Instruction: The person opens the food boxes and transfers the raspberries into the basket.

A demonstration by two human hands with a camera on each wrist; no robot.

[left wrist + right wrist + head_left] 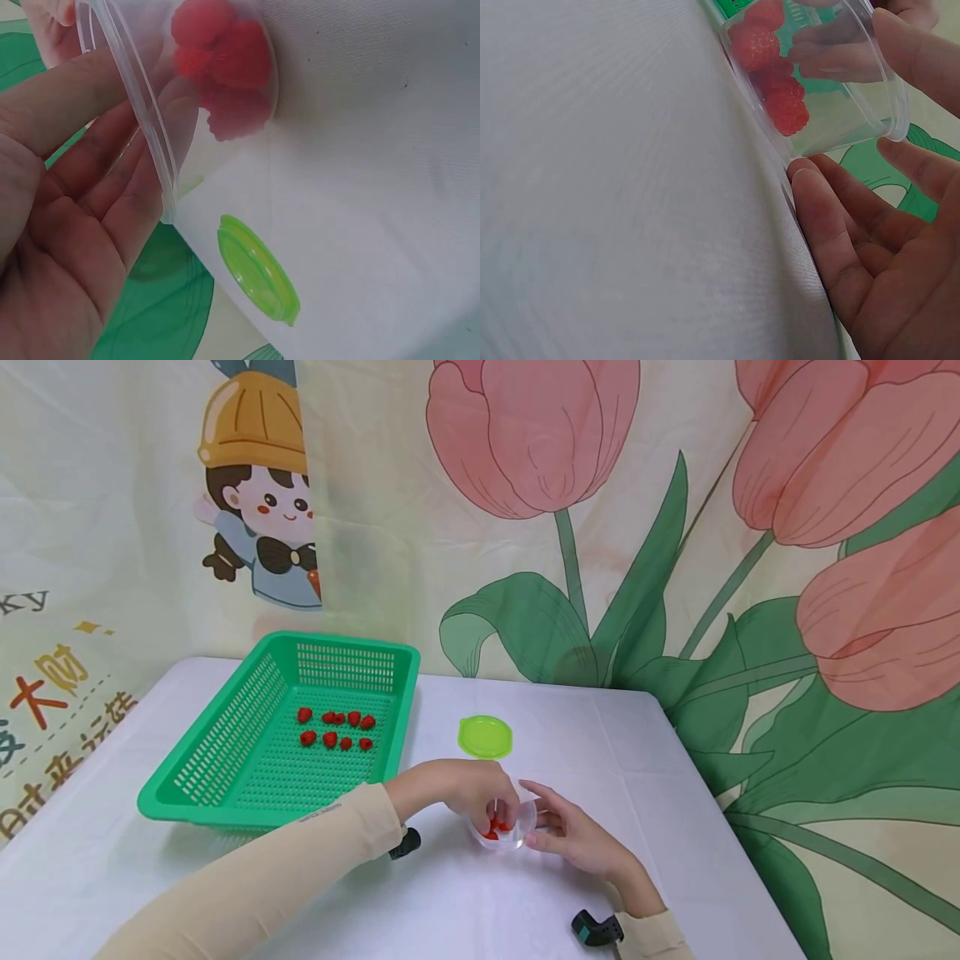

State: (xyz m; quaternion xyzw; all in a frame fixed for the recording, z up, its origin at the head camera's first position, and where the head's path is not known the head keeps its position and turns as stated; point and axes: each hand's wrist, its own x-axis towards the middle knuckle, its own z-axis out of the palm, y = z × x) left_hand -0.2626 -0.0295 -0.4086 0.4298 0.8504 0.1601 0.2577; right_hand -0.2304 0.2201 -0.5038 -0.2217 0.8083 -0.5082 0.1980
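Observation:
A clear plastic cup (528,820) with several red raspberries (784,101) at its bottom stands on the table, tilted in the wrist views by the camera angle. My left hand (480,787) reaches over the rim, its fingers inside the cup close to the raspberries (225,56). Through the wall those fingers look parted, with no berry plainly between them. On the cup's right side, my right hand (577,835) holds it, with thumb low on the wall and fingers at the rim. A green lid (485,737) lies behind the cup.
To the left is a green perforated basket (217,814), with several raspberries (330,739) in two rows on its floor. The white-covered table (480,910) meets a printed backdrop (375,527) at the back. Each wrist wears a black strap device (596,928).

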